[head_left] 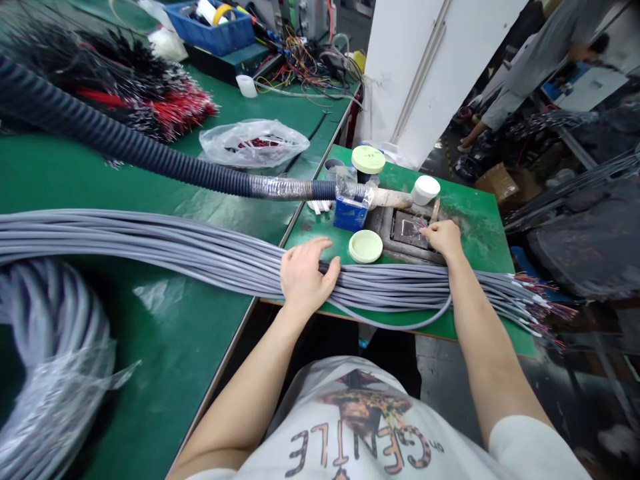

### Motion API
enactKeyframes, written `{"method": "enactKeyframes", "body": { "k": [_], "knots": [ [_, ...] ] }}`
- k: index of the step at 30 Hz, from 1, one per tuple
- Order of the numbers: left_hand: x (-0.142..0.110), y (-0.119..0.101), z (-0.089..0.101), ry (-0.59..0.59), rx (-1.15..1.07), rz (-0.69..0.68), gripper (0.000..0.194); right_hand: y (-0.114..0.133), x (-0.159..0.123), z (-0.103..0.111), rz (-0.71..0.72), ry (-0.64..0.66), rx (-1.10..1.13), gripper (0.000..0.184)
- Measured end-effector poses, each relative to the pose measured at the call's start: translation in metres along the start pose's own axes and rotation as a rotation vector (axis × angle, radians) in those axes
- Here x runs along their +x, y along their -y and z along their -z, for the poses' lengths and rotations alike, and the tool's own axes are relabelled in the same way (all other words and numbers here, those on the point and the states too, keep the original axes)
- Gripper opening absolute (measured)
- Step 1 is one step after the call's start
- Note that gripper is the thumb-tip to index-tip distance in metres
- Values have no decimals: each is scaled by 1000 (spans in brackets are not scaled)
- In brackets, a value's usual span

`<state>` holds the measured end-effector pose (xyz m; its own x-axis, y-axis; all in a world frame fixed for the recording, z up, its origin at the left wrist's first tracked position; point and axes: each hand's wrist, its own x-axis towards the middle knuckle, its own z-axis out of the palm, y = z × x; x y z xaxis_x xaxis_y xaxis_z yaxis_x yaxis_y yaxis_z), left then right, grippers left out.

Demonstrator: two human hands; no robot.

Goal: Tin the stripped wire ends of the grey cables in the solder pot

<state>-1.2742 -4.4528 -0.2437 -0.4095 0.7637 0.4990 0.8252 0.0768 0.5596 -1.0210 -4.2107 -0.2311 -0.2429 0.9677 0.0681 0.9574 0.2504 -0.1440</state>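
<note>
Loosely, left grip (306, 275) on cables (240, 259), right (444, 239) pinching wires (421, 225).

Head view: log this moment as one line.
left hand: open on grey cable bundle | right hand: pinching thin wires over dark tray | nearby: corrugated hose, blue box, white tub

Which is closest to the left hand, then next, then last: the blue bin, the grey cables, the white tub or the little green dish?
1. Grey cables: right under the left hand.
2. Green dish: just to its right.
3. White tub: further right, past the dish.
4. Blue bin: far back, left.
</note>
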Motion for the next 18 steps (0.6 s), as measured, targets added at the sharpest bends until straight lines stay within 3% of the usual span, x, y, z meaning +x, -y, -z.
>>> {"method": "enactKeyframes", "body": {
  "k": [18],
  "knots": [
    [-1, 1, -1, 10, -14, -10, 23, 0, 0, -2, -1, 19, -15, 30]
  ]
}}
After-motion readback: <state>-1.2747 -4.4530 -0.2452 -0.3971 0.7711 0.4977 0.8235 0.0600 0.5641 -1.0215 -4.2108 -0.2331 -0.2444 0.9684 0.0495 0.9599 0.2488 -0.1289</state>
